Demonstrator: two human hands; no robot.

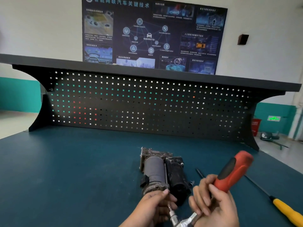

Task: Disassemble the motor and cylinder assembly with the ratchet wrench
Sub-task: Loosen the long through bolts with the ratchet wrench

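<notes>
The dirty grey and black metal motor and cylinder assembly (161, 171) lies on its side on the dark blue-green table (73, 169), just in front of both hands. Its near end touches the left hand (155, 207).

The left hand has its fingers curled round a thin silver shaft (171, 212). The shaft runs from the assembly down to the shiny head of the ratchet wrench (232, 172). The thumb tip rests on the near end of the assembly.

The right hand (213, 202) grips the low part of the wrench's red and black handle, just right of the assembly. The handle sticks up and to the right.

A long screwdriver with a yellow handle (285, 210) lies on the table to the right. A thin black rod (200, 172) lies between it and the assembly. A black board full of small square holes (147, 104) stands at the back of the table.
</notes>
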